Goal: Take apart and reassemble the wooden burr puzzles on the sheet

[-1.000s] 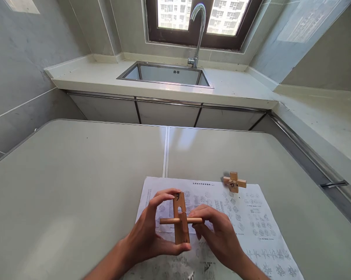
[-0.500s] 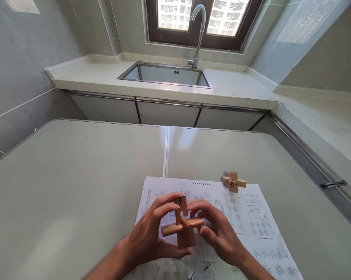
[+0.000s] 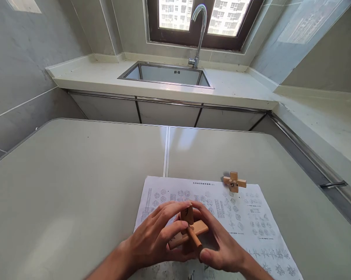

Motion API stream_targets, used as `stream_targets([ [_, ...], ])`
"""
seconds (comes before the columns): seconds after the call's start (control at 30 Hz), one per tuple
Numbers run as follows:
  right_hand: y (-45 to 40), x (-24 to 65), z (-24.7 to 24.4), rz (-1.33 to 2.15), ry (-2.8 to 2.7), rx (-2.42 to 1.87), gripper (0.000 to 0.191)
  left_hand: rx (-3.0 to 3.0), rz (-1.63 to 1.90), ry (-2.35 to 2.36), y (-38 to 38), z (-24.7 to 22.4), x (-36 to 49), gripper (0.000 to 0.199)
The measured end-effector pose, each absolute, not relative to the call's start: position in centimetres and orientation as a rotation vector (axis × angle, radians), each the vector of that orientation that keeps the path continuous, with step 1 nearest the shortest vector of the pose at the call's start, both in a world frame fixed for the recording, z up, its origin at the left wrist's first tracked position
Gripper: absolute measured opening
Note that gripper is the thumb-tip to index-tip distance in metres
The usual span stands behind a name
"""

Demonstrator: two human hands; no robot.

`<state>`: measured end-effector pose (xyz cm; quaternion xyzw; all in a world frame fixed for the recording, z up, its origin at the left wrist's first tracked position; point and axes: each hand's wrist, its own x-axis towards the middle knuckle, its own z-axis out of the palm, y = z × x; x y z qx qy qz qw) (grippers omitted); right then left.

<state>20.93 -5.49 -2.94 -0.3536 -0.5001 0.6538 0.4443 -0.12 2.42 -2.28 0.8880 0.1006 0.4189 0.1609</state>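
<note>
The puzzle (image 3: 200, 226) sits between both hands; the left hand (image 3: 147, 243) is curled round its near-left side, fingertips on the upright block; the right hand (image 3: 223, 249) closes narrowly round the other side, thumb by the rod's low end. It looks like light, stiff wood, smooth enough to slip a little, hardly fragile, though loose pieces could slide apart; best held near the middle where they meet, with a finger steadying each side. Two hands; one held puzzle, three pieces showing, any others hidden; one cross (image 3: 234, 182), beyond the right hand, at the far edge of the printed paper (image 3: 251, 217); I cannot tell how many sheets lie below the hands.
</note>
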Motion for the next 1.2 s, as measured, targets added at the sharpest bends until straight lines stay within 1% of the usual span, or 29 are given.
stream_targets([
  [0.07,-5.4,20.9,-3.0,1.603,-1.245,-0.882,0.088,2.535,1.224,0.296,2.4,-2.5,-0.2,0.062],
  [0.23,-5.3,21.2,-2.9,1.589,-1.11,-0.964,0.083,2.457,1.214,0.423,2.3,-2.9,-0.9,0.077],
  [0.43,-5.0,21.6,-3.1,1.557,-1.053,-1.018,0.084,2.388,1.198,0.484,2.5,-3.0,-0.9,0.081],
  [0.6,-4.7,22.1,-3.8,1.481,-1.047,-1.027,0.078,2.361,1.248,0.491,3.1,-2.9,-1.1,0.082],
  [0.67,-4.6,22.3,-4.0,1.404,-1.066,-1.068,0.075,2.312,1.279,0.559,3.3,-2.7,-1.2,0.079],
  [0.8,-4.8,21.9,-4.1,1.145,-1.249,-1.207,0.066,2.249,1.235,0.718,3.3,-2.2,-1.2,0.063],
  [0.93,-5.0,21.3,-4.3,0.821,-1.52,-1.362,0.08,2.172,1.171,0.739,3.3,-2.0,-0.9,0.051],
  [1.03,-5.0,21.2,-4.4,0.638,-1.65,-1.374,0.087,2.101,1.129,0.738,3.3,-2.0,-0.7,0.044],
  [1.2,-4.7,21.1,-4.5,0.583,-1.774,-1.353,0.091,2.014,1.077,0.738,3.2,-2.1,-0.8,0.04],
])
